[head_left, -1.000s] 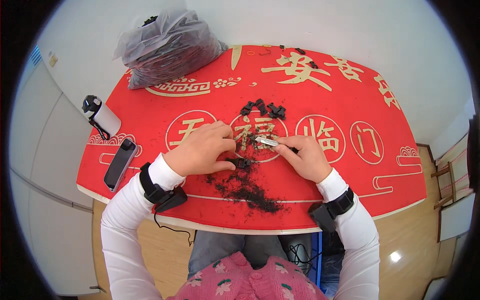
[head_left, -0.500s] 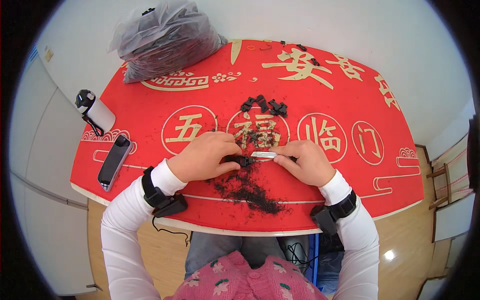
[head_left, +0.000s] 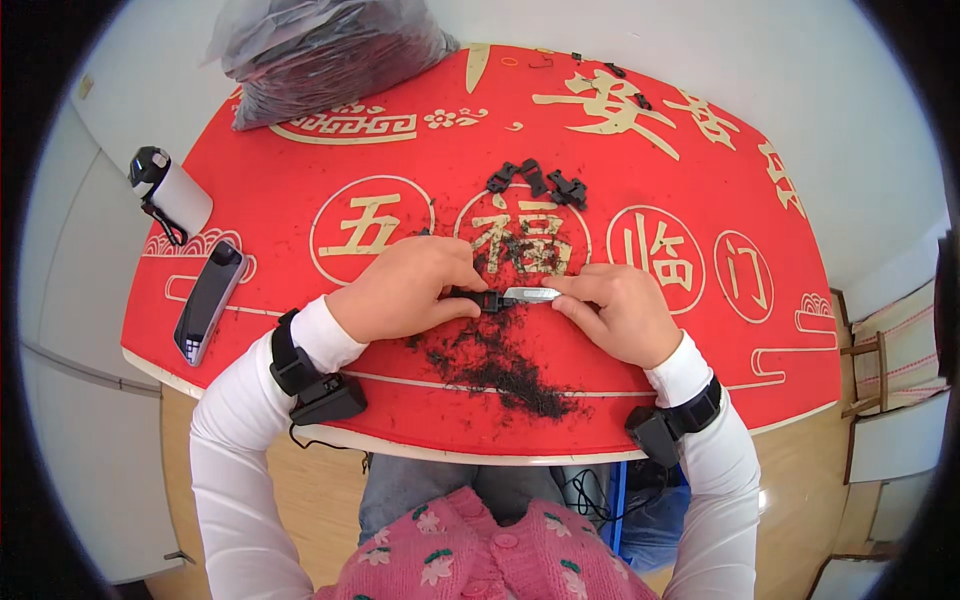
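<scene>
My left hand (head_left: 415,288) pinches a small black plastic buckle (head_left: 490,300) between thumb and fingers, just above the table. From the other side, my right hand (head_left: 622,310) is closed on a utility knife, its silver blade (head_left: 530,295) pointing left and meeting the buckle's right end. The knife's handle is mostly hidden in my fingers. Black plastic shavings (head_left: 515,385) lie in a heap below the hands, with finer bits scattered above. Several black buckles (head_left: 535,180) rest in a cluster beyond my hands.
A red printed cloth (head_left: 270,200) covers the table. At the far left stands a bulging clear plastic bag (head_left: 330,65) of dark pieces. A white bottle (head_left: 172,195) and a phone (head_left: 210,302) lie to the left. Small black parts (head_left: 615,70) sit near the far edge.
The blade has come level with the buckle's right end, and my right hand has drawn slightly right. The whole view has shifted a little; the left hand still grips the buckle.
</scene>
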